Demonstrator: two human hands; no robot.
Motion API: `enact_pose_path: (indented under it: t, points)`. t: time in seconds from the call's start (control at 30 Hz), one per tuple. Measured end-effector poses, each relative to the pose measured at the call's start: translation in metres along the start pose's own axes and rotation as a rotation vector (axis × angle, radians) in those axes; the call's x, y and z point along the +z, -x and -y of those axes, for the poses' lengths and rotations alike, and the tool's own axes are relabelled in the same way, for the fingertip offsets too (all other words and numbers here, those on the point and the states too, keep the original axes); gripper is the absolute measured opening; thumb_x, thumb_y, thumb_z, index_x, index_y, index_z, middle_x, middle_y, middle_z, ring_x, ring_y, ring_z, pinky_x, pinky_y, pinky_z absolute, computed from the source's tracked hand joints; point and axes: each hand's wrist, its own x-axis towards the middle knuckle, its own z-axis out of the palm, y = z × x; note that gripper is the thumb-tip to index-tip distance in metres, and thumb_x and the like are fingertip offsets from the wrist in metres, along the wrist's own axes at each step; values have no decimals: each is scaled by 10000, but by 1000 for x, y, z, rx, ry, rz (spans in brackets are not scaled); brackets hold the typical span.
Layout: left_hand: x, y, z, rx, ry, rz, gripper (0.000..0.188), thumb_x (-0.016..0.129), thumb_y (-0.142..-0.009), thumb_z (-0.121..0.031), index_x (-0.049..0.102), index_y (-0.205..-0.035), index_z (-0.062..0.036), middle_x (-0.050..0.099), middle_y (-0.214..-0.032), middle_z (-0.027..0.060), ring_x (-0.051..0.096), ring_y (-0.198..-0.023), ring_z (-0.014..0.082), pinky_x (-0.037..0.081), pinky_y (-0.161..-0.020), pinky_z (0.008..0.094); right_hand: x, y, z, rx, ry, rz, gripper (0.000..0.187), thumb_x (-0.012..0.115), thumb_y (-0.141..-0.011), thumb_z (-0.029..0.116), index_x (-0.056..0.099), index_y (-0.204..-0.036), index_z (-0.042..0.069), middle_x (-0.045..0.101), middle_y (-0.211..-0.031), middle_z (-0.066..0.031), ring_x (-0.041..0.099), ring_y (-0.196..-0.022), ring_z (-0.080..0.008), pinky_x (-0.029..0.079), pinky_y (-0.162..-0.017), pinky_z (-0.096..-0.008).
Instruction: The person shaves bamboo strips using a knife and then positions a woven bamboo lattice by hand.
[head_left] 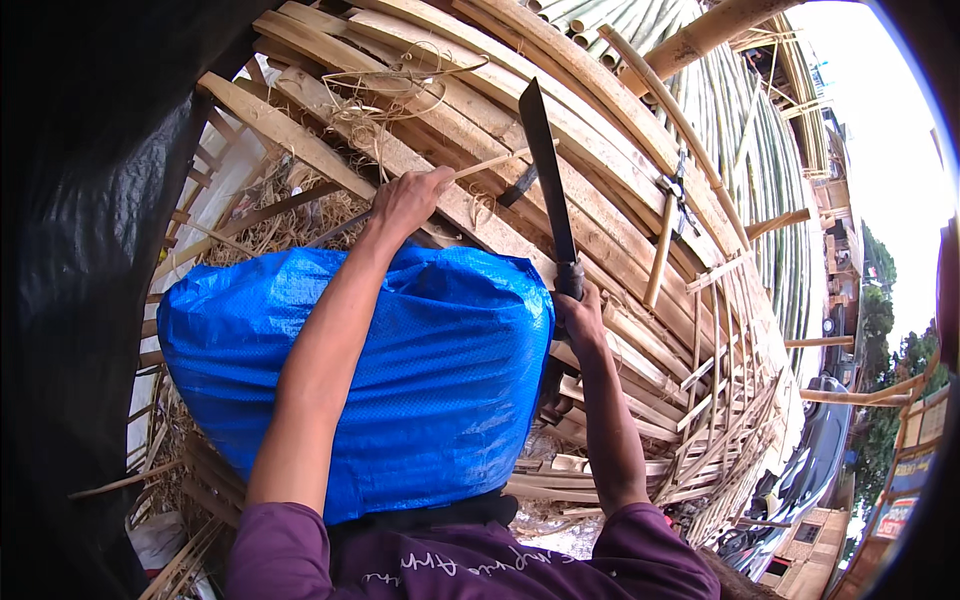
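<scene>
My left hand (411,203) is closed around a thin bamboo strip (490,163), which points to the right. In my right hand (581,314) is the dark handle of a machete (545,165). Its long dark blade stands up and away from me, crossing near the strip's far end; whether the two touch I cannot tell. Under my left forearm a blue tarp (430,385) covers my lap. Curly shavings (400,90) lie beyond my left hand.
Long wooden planks (470,110) are stacked across the far side. Green bamboo poles (765,170) lie behind them. A tool with a wooden handle (661,255) rests on the planks at right. Slats form a loose lattice (715,400) lower right. Black sheeting (80,300) hangs at left.
</scene>
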Motion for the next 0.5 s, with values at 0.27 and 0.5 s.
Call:
enact_pose_path:
  t: [0.27, 0.5]
  points:
    - [5, 1, 7, 50, -56, -61, 227, 527, -961, -295, 587, -1167, -221, 679, -872, 204, 653, -842, 420, 518, -651, 527, -16, -29, 123, -722, -598, -56, 268, 725, -832, 65, 518, -1000, 41, 534, -699, -23, 579, -634, -151, 479, -635, -322]
    - [5, -1, 5, -10, -40, 12, 270, 511, -967, -319, 590, -1193, -195, 670, -912, 215, 632, -896, 425, 498, -694, 525, -61, -52, 169, -955, -666, -359, 189, 607, -852, -41, 470, -880, 85, 404, -577, 17, 368, -461, -67, 372, -491, -239]
